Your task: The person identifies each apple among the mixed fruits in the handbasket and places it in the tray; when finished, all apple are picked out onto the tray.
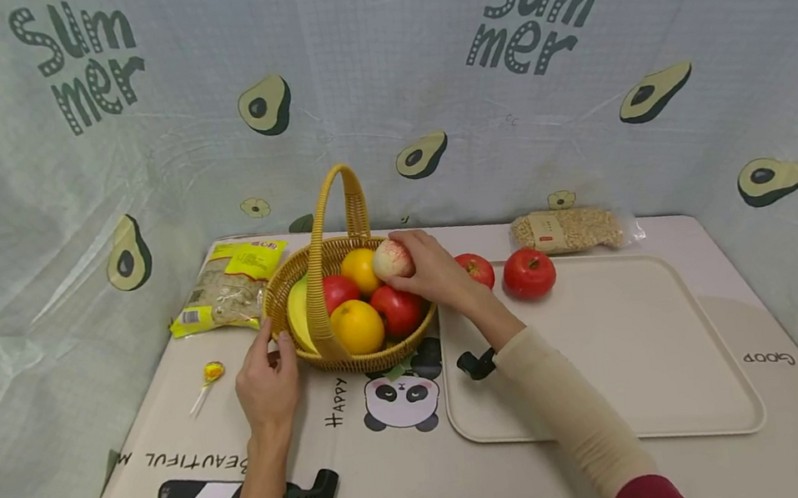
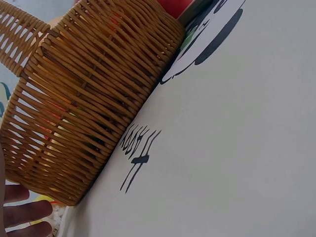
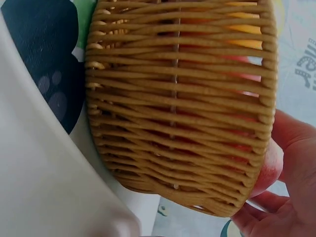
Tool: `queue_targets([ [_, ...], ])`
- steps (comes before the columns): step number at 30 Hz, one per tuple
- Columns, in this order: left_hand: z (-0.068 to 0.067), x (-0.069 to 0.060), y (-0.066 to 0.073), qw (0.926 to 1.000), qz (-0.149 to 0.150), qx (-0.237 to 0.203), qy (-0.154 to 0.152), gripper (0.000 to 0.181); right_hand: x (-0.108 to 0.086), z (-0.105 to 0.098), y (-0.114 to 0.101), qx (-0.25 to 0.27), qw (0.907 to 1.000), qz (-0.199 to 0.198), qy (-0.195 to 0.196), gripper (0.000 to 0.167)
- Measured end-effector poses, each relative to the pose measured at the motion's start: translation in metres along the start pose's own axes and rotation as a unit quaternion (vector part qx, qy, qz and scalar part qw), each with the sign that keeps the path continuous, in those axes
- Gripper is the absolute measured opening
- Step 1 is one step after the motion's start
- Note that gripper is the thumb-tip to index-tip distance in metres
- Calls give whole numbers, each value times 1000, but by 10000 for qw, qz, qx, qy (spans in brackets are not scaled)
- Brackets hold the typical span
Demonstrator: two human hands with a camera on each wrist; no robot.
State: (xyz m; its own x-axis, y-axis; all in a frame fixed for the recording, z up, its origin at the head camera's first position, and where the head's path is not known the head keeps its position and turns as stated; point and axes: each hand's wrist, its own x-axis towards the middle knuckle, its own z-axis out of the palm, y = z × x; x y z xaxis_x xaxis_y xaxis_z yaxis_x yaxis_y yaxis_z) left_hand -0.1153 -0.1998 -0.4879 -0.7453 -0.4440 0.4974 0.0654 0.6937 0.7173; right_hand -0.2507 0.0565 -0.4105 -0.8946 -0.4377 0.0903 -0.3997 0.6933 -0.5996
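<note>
A wicker basket (image 1: 376, 361) holds two yellow-orange fruits (image 1: 358, 327), two red fruits (image 1: 397, 311) and a yellow-green fruit (image 1: 299, 317) at its left side. My right hand (image 1: 436, 271) grips a pale pink peach (image 1: 393, 259) over the basket's right rim; in the right wrist view the peach (image 3: 270, 168) shows between the basket wall (image 3: 177, 98) and the hand (image 3: 296, 173). At the basket's left side, my left hand (image 1: 268, 384) touches the rim with its fingers; its fingers (image 2: 27, 213) appear beside the wicker (image 2: 84, 98) in the left wrist view.
Two red apples (image 1: 529, 273) sit at the upper left edge of a beige tray (image 1: 609, 347) on the right. A bag of grain (image 1: 566, 230) lies behind the tray. Left of the basket are a yellow-labelled bag (image 1: 226, 288) and a lollipop (image 1: 213, 372).
</note>
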Motion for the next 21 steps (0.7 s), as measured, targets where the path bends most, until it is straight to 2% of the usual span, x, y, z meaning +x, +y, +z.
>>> queue_targets([
  [11,1,-1,-2,10000,70,5,65,42,9,-2,5,201,9996,-208,27,79],
  [21,2,0,-4,9999,117,24,114,42,16,-6,-1,408,9982,-376,231,80],
])
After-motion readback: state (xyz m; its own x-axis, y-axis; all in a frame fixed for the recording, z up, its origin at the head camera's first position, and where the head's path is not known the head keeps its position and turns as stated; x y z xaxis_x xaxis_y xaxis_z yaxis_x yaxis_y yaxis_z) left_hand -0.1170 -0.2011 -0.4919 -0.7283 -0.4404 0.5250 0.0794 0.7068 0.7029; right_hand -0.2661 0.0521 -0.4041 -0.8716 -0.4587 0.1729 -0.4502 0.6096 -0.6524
